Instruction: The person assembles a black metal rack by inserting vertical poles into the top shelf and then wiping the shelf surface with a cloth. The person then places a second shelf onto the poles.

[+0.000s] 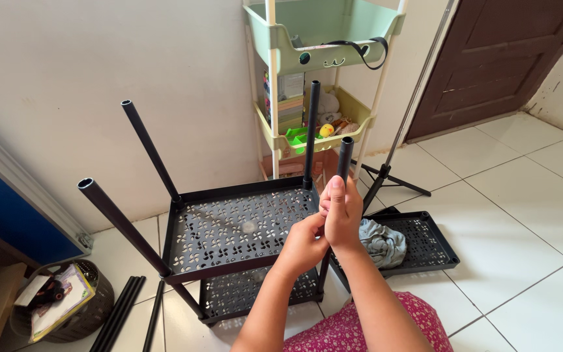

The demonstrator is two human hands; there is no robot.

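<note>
I see both hands clamped on black pole: right hand upper, left hand just below. Pole upright at perforated black shelf front corner. Colourful booklets in wicker basket far left of hands.

Both hands grip one black pole at the perforated black shelf tray: right hand above, left hand seemingly just below its fingers.
</note>
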